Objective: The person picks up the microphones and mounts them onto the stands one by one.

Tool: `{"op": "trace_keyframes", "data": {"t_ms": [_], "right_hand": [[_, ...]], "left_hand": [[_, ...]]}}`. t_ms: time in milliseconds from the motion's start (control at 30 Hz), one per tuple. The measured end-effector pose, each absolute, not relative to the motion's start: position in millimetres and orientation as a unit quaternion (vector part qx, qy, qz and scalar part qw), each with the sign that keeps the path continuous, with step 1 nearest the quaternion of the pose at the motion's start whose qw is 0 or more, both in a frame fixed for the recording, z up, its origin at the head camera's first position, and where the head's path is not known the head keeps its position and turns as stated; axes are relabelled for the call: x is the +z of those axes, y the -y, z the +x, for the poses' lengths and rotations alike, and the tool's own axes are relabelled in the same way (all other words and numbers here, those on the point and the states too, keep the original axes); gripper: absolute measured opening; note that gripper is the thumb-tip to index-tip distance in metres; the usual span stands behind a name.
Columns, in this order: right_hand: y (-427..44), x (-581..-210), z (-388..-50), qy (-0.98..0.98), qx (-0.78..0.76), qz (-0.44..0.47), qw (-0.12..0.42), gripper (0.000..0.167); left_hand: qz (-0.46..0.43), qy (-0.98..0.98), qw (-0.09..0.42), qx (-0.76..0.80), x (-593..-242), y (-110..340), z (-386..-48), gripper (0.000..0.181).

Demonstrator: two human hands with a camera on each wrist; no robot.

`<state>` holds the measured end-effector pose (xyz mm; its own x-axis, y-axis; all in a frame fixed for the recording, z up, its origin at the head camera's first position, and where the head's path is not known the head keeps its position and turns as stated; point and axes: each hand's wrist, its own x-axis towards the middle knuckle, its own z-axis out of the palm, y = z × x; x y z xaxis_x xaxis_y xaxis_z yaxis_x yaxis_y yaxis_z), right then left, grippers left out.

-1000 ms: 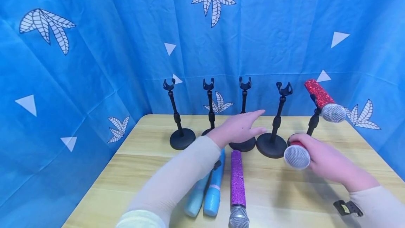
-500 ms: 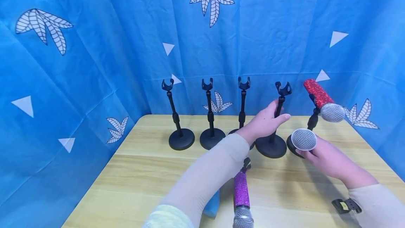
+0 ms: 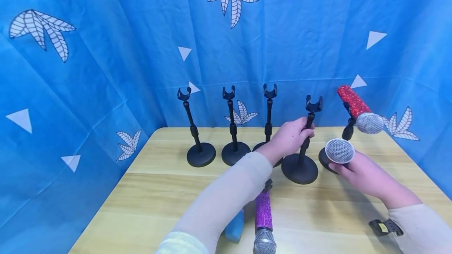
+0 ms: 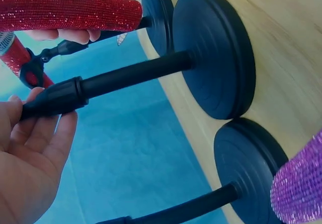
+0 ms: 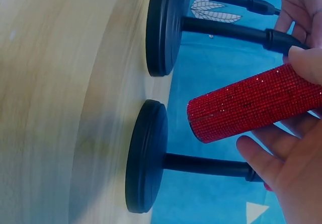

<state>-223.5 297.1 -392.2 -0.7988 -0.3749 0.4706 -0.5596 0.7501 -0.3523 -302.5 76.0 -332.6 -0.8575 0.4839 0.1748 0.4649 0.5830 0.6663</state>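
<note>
In the head view my left hand [image 3: 289, 138] grips the pole of a black microphone stand [image 3: 300, 169], fourth from the left, below its U-shaped clip. The left wrist view shows fingers and thumb around the pole's thick collar [image 4: 58, 99]. My right hand [image 3: 365, 175] holds a red glittery microphone [image 5: 246, 105] by its handle, with the silver mesh head [image 3: 339, 151] turned toward the camera. Beside that hand, a second red microphone [image 3: 354, 101] lies tilted in the clip of the rightmost stand [image 3: 347, 131].
Three more stands [image 3: 200, 155], [image 3: 235, 153], [image 3: 269, 128] line the table's [image 3: 141, 199] back, clips bare. A purple glittery microphone [image 3: 263, 213] lies in front, beside a blue one [image 3: 234, 228] partly under my left sleeve. A blue curtain [image 3: 300, 30] hangs behind.
My left hand has moved right, from spread fingers near the third stand to a grip on the fourth, which has shifted slightly nearer. The right hand's microphone has risen a little.
</note>
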Motion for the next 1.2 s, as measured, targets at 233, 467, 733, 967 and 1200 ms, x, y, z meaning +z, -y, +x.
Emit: {"op": "trace_keyframes", "data": {"t_ms": [233, 467, 733, 967, 1200], "right_hand": [[-286.8, -385.2, -225.1, 0.896, 0.294, 0.272, 0.192, 0.040], [-262.8, -372.1, -229.4, 0.864, 0.360, 0.295, 0.193, 0.045], [-233.8, -344.6, -235.8, 0.849, 0.433, 0.258, 0.162, 0.040], [-208.6, -314.4, -244.3, 0.768, 0.545, 0.281, 0.183, 0.043], [-188.5, -291.2, -243.4, 0.696, 0.634, 0.291, 0.170, 0.055]], "left_hand": [[0.295, -0.891, 0.013, 0.345, -330.4, -58.1, -291.1, 0.008], [0.326, -0.895, -0.008, 0.303, -327.4, -33.6, -274.0, 0.009], [0.336, -0.893, 0.013, 0.298, -324.4, -7.4, -248.1, 0.007], [0.352, -0.887, 0.016, 0.297, -324.4, 7.9, -234.4, 0.007], [0.348, -0.892, 0.005, 0.290, -326.9, 12.5, -226.9, 0.010]]}}
